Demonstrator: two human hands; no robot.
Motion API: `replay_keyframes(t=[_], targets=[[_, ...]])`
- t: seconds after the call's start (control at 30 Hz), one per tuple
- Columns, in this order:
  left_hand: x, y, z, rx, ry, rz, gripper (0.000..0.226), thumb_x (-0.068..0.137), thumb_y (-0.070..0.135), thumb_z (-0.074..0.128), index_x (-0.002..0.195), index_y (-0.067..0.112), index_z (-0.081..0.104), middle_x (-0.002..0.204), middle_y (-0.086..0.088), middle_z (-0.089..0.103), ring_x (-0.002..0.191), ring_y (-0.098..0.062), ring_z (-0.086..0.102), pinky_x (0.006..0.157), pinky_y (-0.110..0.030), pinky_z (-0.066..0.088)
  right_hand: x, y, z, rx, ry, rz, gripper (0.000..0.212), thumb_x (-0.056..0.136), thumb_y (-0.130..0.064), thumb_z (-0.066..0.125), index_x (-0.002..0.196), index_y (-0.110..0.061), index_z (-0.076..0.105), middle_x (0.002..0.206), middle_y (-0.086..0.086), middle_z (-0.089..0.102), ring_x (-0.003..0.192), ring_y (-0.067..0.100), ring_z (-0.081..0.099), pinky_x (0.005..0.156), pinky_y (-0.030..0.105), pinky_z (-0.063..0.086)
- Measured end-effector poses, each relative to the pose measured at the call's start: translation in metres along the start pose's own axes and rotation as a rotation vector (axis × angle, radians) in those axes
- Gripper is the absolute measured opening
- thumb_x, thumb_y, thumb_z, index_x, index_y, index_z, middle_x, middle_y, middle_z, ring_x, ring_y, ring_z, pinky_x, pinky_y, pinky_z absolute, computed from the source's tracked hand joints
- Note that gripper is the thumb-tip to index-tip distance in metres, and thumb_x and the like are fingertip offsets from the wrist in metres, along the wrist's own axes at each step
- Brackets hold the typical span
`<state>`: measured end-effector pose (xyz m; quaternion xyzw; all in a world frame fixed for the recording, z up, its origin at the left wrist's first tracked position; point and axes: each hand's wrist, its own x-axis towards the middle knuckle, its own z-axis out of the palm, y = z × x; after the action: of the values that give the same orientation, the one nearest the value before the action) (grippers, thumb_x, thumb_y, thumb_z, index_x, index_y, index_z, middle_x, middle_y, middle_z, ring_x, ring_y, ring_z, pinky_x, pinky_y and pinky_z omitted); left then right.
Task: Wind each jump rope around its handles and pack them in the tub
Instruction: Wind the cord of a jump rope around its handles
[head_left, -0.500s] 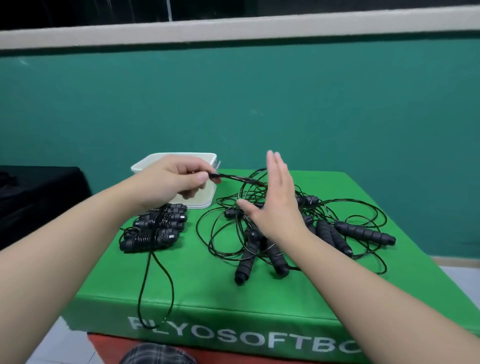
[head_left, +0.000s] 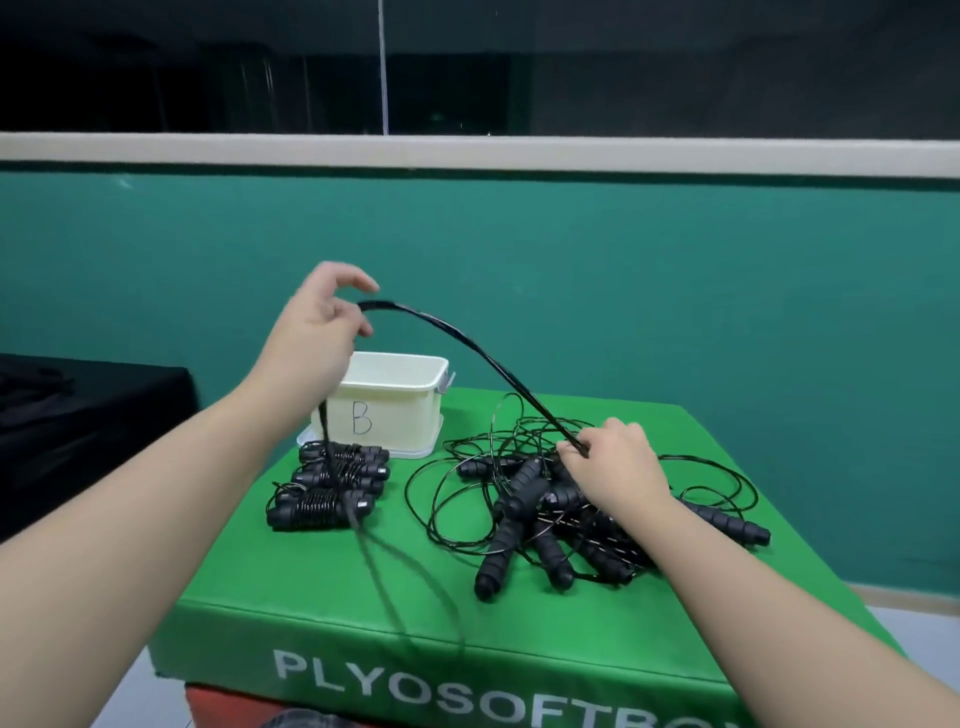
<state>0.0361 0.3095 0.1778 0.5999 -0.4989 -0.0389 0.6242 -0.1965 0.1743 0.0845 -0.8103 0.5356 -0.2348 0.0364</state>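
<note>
A teal wall (head_left: 675, 291) with a pale ledge (head_left: 519, 153) and dark window glass above forms the background. In front of it stands a green padded plyo box serving as the worktop (head_left: 322, 618), with white lettering on its front edge. A black-draped surface (head_left: 88, 415) sits at the left.

The cream tub (head_left: 395, 410), marked with a handwritten "B", stands at the far left of the worktop on what appears to be its lid. Nothing inside it can be seen from this angle. Just in front of the tub lie three wound jump ropes (head_left: 327, 486) in a row, cords coiled around paired black handles.

To the right lies a tangled pile of loose jump ropes (head_left: 561, 519), with black handles pointing several ways and thin cord looping widely across the green cover.

The left hand (head_left: 317, 332) is raised above the tub, thumb and fingers curled around a bundled black cord (head_left: 467, 343). From this hand the cord arcs down to the right, and a second length hangs down in front of the wound ropes, ending in a motion-blurred loop over the front of the worktop.

The right hand (head_left: 613, 462) is low over the tangled pile, fingers closed and pinching the lower end of the same cord where it meets the pile. The cord runs taut between the two hands.
</note>
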Motion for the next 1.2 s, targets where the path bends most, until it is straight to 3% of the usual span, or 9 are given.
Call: replay_keyframes(t=[0.1, 0.23, 0.4, 0.5, 0.6, 0.7, 0.87, 1.0, 1.2], targets=[[-0.012, -0.003, 0.012, 0.242, -0.145, -0.054, 0.041, 0.092, 0.004, 0.040, 0.076, 0.029, 0.068, 0.080, -0.008, 0.063, 0.059, -0.016, 0.043, 0.051, -0.021, 0.033, 0.004, -0.007, -0.014, 0.158, -0.097, 0.050, 0.045, 0.101, -0.039, 0.034, 0.065, -0.013, 0.043, 0.077, 0.008, 0.056, 0.078, 0.028, 0.053, 0.067, 0.031, 0.039], [-0.039, 0.000, 0.043, 0.334, -0.392, -0.063, 0.013, 0.093, 0.023, 0.055, 0.096, 0.022, 0.067, 0.085, 0.014, 0.055, 0.070, -0.001, 0.048, 0.057, -0.010, 0.035, 0.003, -0.026, -0.039, 0.503, -0.113, 0.073, 0.040, 0.097, -0.028, 0.035, 0.063, -0.012, 0.050, 0.058, 0.000, 0.046, 0.059, 0.021, 0.043, 0.055, 0.029, 0.030], [-0.058, -0.019, 0.084, 0.309, -0.597, -0.072, 0.045, 0.080, 0.057, 0.063, 0.116, 0.029, 0.061, 0.106, 0.007, 0.060, 0.092, -0.003, 0.054, 0.074, -0.017, 0.038, -0.004, -0.042, -0.062, 0.487, -0.092, 0.017, 0.050, 0.099, -0.029, 0.027, 0.071, -0.009, 0.064, 0.063, -0.002, 0.049, 0.080, 0.027, 0.055, 0.083, 0.033, 0.044], [-0.067, -0.025, 0.107, 0.308, -0.621, -0.065, 0.058, 0.079, 0.053, 0.066, 0.131, 0.031, 0.052, 0.123, 0.004, 0.055, 0.111, -0.009, 0.052, 0.085, -0.020, 0.035, -0.004, -0.046, -0.066, 0.534, -0.096, 0.005, 0.046, 0.099, -0.027, 0.027, 0.073, -0.005, 0.058, 0.062, 0.001, 0.047, 0.066, 0.024, 0.049, 0.066, 0.030, 0.038], [-0.074, -0.021, 0.125, 0.175, -0.629, -0.054, 0.051, 0.085, 0.038, 0.066, 0.132, 0.032, 0.047, 0.095, 0.002, 0.055, 0.084, -0.009, 0.051, 0.071, -0.021, 0.032, -0.003, -0.050, -0.064, 0.644, -0.097, 0.011, 0.043, 0.098, -0.033, 0.030, 0.065, -0.010, 0.046, 0.059, 0.004, 0.044, 0.058, 0.023, 0.042, 0.060, 0.031, 0.033], [-0.074, -0.016, 0.134, 0.032, -0.551, -0.071, 0.011, 0.093, 0.028, 0.058, 0.098, 0.038, 0.057, 0.092, 0.005, 0.056, 0.082, -0.011, 0.049, 0.066, -0.023, 0.035, -0.003, -0.050, -0.062, 0.712, -0.099, -0.009, 0.040, 0.097, -0.034, 0.036, 0.065, -0.012, 0.045, 0.056, 0.005, 0.045, 0.055, 0.022, 0.041, 0.063, 0.033, 0.037], [-0.065, -0.018, 0.131, 0.149, -0.458, -0.002, 0.028, 0.096, 0.023, 0.051, 0.069, 0.027, 0.051, 0.051, 0.015, 0.048, 0.047, 0.002, 0.039, 0.047, -0.016, 0.027, -0.002, -0.040, -0.055, 0.773, -0.074, -0.145, 0.038, 0.095, -0.035, 0.054, 0.062, -0.018, 0.046, 0.054, 0.000, 0.048, 0.048, 0.014, 0.042, 0.060, 0.028, 0.037], [-0.055, -0.016, 0.121, 0.118, -0.404, -0.021, 0.029, 0.097, 0.026, 0.049, 0.070, 0.022, 0.057, 0.058, 0.008, 0.050, 0.049, -0.007, 0.037, 0.051, -0.027, 0.028, -0.004, -0.032, -0.045, 0.890, -0.014, -0.267, 0.016, 0.090, -0.025, 0.065, 0.077, -0.024, 0.057, 0.064, -0.012, 0.057, 0.059, 0.003, 0.052, 0.064, 0.020, 0.044], [-0.034, 0.013, 0.097, -0.196, -0.330, -0.158, 0.030, 0.099, 0.024, 0.046, 0.073, 0.015, 0.058, 0.055, 0.005, 0.050, 0.033, -0.002, 0.026, 0.034, -0.013, 0.019, -0.013, -0.032, -0.029, 0.811, -0.226, -0.387, 0.016, 0.092, -0.018, 0.062, 0.108, -0.018, 0.065, 0.099, -0.007, 0.067, 0.089, 0.005, 0.061, 0.087, 0.018, 0.048]])
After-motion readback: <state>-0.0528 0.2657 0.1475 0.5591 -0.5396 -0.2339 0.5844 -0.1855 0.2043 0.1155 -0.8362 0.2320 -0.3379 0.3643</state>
